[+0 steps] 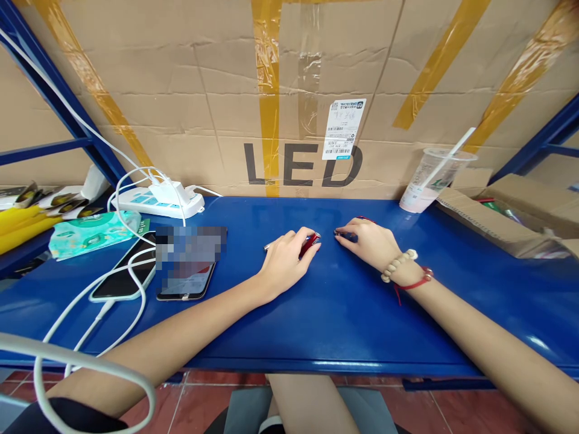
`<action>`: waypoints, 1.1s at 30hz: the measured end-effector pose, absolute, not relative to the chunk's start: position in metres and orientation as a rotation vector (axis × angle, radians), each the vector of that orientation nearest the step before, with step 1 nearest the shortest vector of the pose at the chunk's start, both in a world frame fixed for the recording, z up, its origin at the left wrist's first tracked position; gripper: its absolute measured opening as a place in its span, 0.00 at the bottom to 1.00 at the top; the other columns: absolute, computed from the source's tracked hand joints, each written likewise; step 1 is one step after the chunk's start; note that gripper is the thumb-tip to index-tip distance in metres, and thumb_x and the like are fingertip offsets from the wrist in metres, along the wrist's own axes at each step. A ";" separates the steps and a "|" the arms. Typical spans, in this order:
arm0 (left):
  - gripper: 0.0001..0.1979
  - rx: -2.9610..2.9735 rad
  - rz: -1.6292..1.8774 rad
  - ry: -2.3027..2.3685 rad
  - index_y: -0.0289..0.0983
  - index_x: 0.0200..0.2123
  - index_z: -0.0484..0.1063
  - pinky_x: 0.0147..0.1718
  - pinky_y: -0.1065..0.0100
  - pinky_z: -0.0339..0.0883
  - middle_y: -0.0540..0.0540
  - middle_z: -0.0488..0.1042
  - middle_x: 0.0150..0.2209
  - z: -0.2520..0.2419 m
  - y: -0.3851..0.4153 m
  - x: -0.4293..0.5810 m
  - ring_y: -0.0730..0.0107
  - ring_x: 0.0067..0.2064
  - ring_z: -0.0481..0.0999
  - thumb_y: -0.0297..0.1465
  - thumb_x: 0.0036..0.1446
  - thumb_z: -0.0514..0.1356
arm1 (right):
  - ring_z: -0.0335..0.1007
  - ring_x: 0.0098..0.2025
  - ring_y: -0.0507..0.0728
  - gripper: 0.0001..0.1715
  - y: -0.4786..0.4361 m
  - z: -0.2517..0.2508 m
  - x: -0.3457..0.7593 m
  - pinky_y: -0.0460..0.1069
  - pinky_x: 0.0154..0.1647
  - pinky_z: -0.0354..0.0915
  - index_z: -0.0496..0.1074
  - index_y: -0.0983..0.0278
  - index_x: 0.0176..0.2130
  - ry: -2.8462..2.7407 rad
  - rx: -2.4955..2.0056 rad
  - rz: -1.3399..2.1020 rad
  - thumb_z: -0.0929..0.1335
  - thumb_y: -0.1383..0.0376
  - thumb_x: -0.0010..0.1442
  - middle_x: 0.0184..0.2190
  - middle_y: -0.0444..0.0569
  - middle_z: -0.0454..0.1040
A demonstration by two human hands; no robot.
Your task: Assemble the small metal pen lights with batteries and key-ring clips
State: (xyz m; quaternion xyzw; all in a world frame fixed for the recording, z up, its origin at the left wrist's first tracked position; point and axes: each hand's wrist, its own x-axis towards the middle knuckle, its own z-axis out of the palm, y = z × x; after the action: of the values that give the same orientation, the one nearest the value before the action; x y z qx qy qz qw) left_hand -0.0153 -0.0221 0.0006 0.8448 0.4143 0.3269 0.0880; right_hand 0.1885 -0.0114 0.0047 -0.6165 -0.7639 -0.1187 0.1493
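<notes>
My left hand (286,265) is closed around a slim red and silver pen-like piece (309,245). Its red part shows between thumb and fingers, and a silver end pokes out behind the hand. A short gap to the right, my right hand (371,242) pinches a small dark piece (339,233) with a shiny tip that faces the left hand. A bit of red also shows above its knuckles. The fingers hide most of both pieces, so their exact kind is unclear. Both hands rest low over the blue table (289,331), apart from each other.
Left on the table are two phones (187,288) (124,274), white cables, a power strip (181,208) and a tissue pack (94,235). A plastic cup (418,187) with a straw and an open carton (488,226) stand right. A large cardboard box (217,90) walls the back.
</notes>
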 end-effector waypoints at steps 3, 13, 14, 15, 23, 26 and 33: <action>0.09 2.515 0.963 1.148 0.41 0.41 0.64 0.33 0.71 0.63 0.51 0.70 0.31 0.001 -0.022 -0.016 0.71 0.35 0.70 0.36 0.60 0.49 | 0.70 0.35 0.54 0.12 -0.012 0.006 0.185 0.46 0.24 0.60 0.76 0.58 0.36 -2.187 -1.761 -0.291 0.63 0.61 0.56 0.35 0.46 0.75; 0.07 2.489 0.977 1.097 0.42 0.39 0.64 0.34 0.72 0.63 0.52 0.70 0.33 0.000 -0.021 -0.017 0.73 0.35 0.70 0.34 0.60 0.50 | 0.70 0.37 0.55 0.11 -0.011 0.006 0.185 0.47 0.28 0.63 0.76 0.59 0.31 -2.238 -1.634 -0.258 0.64 0.62 0.57 0.34 0.46 0.75; 0.07 2.489 0.977 1.101 0.42 0.39 0.64 0.34 0.72 0.63 0.52 0.70 0.33 0.001 -0.021 -0.016 0.72 0.35 0.70 0.35 0.60 0.50 | 0.69 0.37 0.56 0.11 -0.011 0.006 0.185 0.47 0.29 0.63 0.76 0.60 0.30 -2.255 -1.601 -0.274 0.64 0.62 0.57 0.34 0.47 0.75; 0.07 2.492 0.978 1.102 0.41 0.39 0.64 0.34 0.72 0.63 0.52 0.70 0.32 0.001 -0.021 -0.016 0.72 0.35 0.70 0.35 0.60 0.50 | 0.69 0.37 0.56 0.11 -0.011 0.006 0.184 0.48 0.30 0.64 0.76 0.60 0.29 -2.262 -1.564 -0.285 0.64 0.62 0.57 0.34 0.47 0.75; 0.11 2.551 0.979 1.154 0.41 0.40 0.67 0.33 0.71 0.63 0.51 0.71 0.30 0.001 -0.023 -0.015 0.72 0.32 0.71 0.39 0.59 0.51 | 0.69 0.35 0.54 0.11 -0.029 0.022 0.165 0.49 0.35 0.68 0.75 0.61 0.33 -1.911 -1.124 -0.110 0.65 0.60 0.57 0.34 0.48 0.73; 0.11 2.561 0.963 1.167 0.40 0.39 0.67 0.32 0.72 0.62 0.51 0.70 0.29 0.002 -0.023 -0.015 0.71 0.32 0.70 0.37 0.61 0.49 | 0.69 0.33 0.54 0.10 -0.037 0.027 0.157 0.49 0.32 0.68 0.75 0.61 0.31 -1.874 -1.039 -0.003 0.66 0.59 0.55 0.32 0.48 0.73; 0.11 2.535 0.933 1.147 0.40 0.40 0.67 0.32 0.73 0.62 0.51 0.70 0.28 0.004 -0.023 -0.015 0.71 0.33 0.70 0.35 0.62 0.47 | 0.68 0.31 0.52 0.09 -0.038 0.027 0.156 0.48 0.29 0.68 0.76 0.61 0.29 -1.908 -0.976 0.146 0.68 0.60 0.53 0.30 0.48 0.72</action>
State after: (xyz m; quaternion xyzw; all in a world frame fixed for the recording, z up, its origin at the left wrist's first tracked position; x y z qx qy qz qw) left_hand -0.0153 -0.0233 0.0041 0.8591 0.3888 0.3164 0.1033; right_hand 0.1558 -0.0384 0.0266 -0.3993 -0.7810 0.0596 0.4765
